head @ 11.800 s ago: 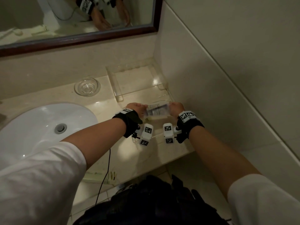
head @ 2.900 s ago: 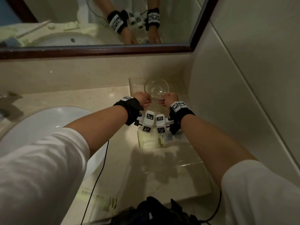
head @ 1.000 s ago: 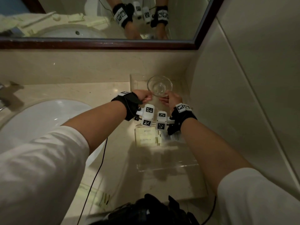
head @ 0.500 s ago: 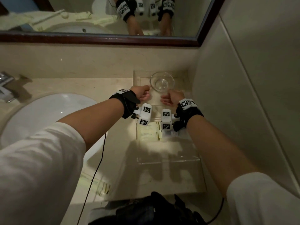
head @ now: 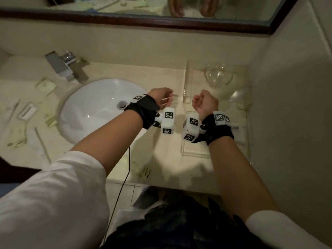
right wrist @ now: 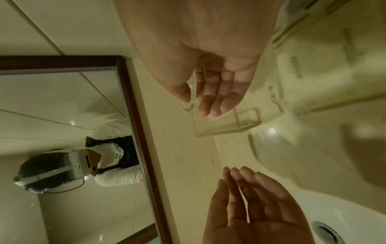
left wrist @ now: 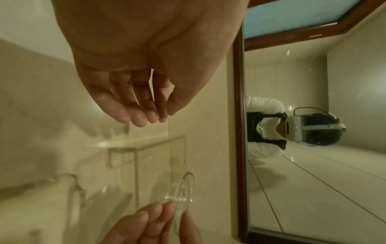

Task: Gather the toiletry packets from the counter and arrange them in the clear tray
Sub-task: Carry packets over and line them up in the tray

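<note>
From the head camera, the left hand (head: 160, 96) and the right hand (head: 204, 103) hang above the counter (head: 161, 76), near each other but apart, both with fingers loosely curled and nothing inside them; the left one is between the white sink (head: 100, 108) and the clear tray (head: 188, 81), the right one is over the left part of the tray; the tray stands in the right corner against the wall, and a glass bowl (head: 218, 74) sits in its far end; what else lies in the tray I cannot tell, because the wrist covers it; several toiletry packets (head: 45, 85) are spread on the counter at the left of the sink, near the tap (head: 62, 66), well apart from the tray; one more lies at the front edge of the counter; a mirror (head: 179, 8) runs above. From the left wrist camera, the left hand (left wrist: 133, 92) shows relaxed fingers, holding nothing; the tray (left wrist: 146, 148) and the glass bowl (left wrist: 185, 189) are beyond them, and the right hand (left wrist: 154, 226) enters from below. From the right wrist camera, the right hand (right wrist: 215, 82) is also loose and without a thing; the corner of the tray (right wrist: 227, 123) is just behind its fingertips, and the left hand (right wrist: 256, 208) is over the sink (right wrist: 313, 206) rim.
</note>
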`<action>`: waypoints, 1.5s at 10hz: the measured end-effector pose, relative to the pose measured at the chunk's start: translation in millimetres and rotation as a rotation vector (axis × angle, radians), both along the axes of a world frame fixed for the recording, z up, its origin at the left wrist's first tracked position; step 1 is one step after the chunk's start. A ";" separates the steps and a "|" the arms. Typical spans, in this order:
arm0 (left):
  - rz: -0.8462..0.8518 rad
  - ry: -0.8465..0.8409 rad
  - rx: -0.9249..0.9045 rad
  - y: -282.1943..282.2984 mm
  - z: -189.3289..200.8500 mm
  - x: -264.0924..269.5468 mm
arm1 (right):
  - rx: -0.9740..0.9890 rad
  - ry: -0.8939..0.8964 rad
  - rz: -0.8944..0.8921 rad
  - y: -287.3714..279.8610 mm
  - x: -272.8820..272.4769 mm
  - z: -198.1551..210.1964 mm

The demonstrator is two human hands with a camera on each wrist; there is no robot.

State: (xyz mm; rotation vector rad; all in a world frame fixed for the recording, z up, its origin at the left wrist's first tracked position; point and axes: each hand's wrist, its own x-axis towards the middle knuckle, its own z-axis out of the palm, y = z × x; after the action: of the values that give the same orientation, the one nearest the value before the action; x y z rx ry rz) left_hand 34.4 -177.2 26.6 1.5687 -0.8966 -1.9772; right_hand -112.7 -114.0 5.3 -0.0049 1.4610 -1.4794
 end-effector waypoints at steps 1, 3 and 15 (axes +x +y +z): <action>0.022 -0.032 0.013 10.4 -6.5 42.4 | 0.023 0.020 0.038 10.8 33.6 -0.7; 0.013 -0.136 -0.001 26.5 -15.0 104.3 | 0.070 0.101 0.068 33.4 85.1 -8.4; -0.916 -0.728 -0.150 80.7 -34.3 253.0 | 0.729 0.948 1.026 199.0 215.6 -26.9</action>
State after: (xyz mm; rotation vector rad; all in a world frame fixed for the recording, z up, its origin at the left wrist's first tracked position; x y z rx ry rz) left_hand 287.5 -96.6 -7.7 2.0235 -2.3225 -1.7157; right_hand 102.9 85.0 -21.6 -0.9609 2.1514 0.0015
